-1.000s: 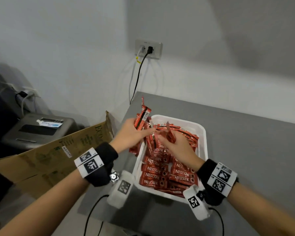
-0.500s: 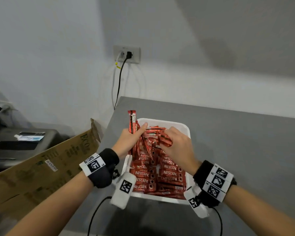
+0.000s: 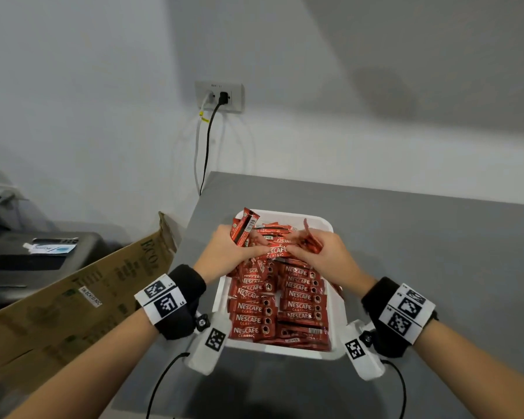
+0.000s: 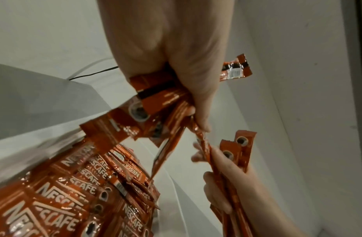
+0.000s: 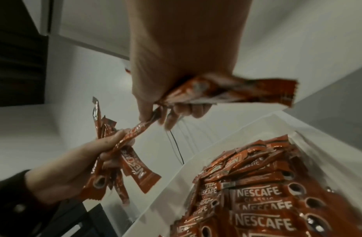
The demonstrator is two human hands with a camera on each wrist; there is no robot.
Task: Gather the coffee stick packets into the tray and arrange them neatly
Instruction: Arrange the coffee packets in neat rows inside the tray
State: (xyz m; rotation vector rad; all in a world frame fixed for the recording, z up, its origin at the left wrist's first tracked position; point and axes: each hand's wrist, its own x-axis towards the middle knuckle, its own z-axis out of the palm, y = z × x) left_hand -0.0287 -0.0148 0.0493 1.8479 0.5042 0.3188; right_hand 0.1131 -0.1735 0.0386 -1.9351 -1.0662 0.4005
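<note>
Red packets (image 3: 248, 234) clenched in both hands (image 3: 224, 255) (image 3: 324, 255) over the tray (image 3: 335, 300): sorting underway; next, lay them aligned.

Red coffee stick packets (image 3: 256, 319) read "NESCAFE CLASSIC"; the cardboard box (image 3: 82, 300) nearby shows what appears to be "ECO".

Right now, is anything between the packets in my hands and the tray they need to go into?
Nothing visible blocks the way. The left hand and right hand each grip a bunch of packets directly above the tray. Only the packets already lying inside sit below, in rough rows near you and jumbled at the far end.
</note>
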